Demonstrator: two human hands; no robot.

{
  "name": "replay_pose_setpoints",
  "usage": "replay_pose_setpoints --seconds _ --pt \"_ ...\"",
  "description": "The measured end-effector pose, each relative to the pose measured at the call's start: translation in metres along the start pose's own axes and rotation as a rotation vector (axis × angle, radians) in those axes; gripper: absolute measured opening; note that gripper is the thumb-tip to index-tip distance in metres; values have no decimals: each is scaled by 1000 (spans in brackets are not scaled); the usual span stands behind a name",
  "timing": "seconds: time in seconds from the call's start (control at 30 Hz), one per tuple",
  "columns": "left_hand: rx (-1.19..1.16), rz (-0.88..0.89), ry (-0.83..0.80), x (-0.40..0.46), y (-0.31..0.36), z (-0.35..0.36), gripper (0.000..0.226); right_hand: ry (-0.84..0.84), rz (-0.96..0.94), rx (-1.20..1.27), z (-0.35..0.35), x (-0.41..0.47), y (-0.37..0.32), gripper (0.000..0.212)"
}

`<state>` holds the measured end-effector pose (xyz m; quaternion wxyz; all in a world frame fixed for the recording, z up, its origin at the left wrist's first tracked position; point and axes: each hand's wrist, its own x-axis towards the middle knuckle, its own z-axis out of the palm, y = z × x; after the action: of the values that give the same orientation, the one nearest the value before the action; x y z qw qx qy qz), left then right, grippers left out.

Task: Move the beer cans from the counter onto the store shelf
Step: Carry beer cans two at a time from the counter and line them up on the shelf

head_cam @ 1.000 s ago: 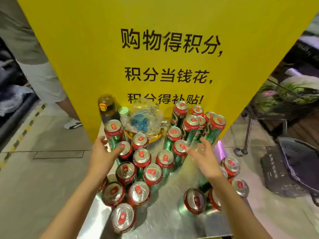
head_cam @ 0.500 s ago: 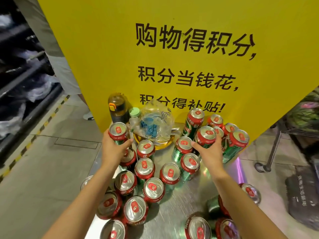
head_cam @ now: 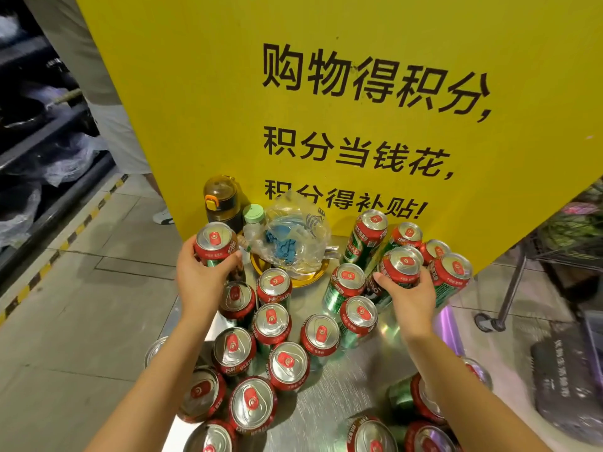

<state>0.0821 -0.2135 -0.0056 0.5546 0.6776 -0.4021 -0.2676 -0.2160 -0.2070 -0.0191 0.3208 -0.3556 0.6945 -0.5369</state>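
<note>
Against the yellow sign: yellow sign [head_cam: 326, 125] with black characters rises right behind the metal counter [head_cam: 329, 396].
Clutter at the back: a dark bottle with an orange clasp [head_cam: 221, 202], a green-capped bottle [head_cam: 253, 216] and a crinkled clear plastic bag [head_cam: 293, 236] on a gold plate [head_cam: 303, 278] stand between the two hands.
Cans on the counter: upright beer cans [head_cam: 272, 321] crowd the middle, nearly touching; green bodies, red bands, silver lids with red tabs.
Left hand: left hand [head_cam: 199, 275] wraps the far-left can [head_cam: 213, 244], fingers and thumb closed on its side.
Right hand: right hand [head_cam: 409, 296] clasps the right can [head_cam: 401, 267] among tilted neighbours, one just beside it.
Surface: brushed, reflective steel.
Surroundings: tiled floor [head_cam: 81, 305] left, a cart leg [head_cam: 512, 288] right.
</note>
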Motion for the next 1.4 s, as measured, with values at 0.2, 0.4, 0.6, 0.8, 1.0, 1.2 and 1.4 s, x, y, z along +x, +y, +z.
replay_pose_setpoints --seconds 0.2,0.4,0.6,0.8,1.0,1.2,1.4 --pt "-23 177 6 -1 47 -18 61 -38 -72 49 -32 -9 -28 59" --pt "-153 220 -24 -30 104 -35 62 -55 -213 133 -62 -31 -82 57" --pt "-297 225 -88 -74 144 -58 57 -216 -296 259 -82 -67 -136 70" --pt "-296 219 -81 -126 151 -101 48 -463 -278 269 -69 -111 -149 75" --pt "-210 134 138 -175 130 -170 47 -758 -234 338 -24 -163 -139 63" --pt "-120 6 403 -229 109 -260 50 -1029 -214 321 24 -235 -138 59" --pt "-117 -106 662 -277 84 -351 67 -1284 -231 263 77 -327 -144 69"
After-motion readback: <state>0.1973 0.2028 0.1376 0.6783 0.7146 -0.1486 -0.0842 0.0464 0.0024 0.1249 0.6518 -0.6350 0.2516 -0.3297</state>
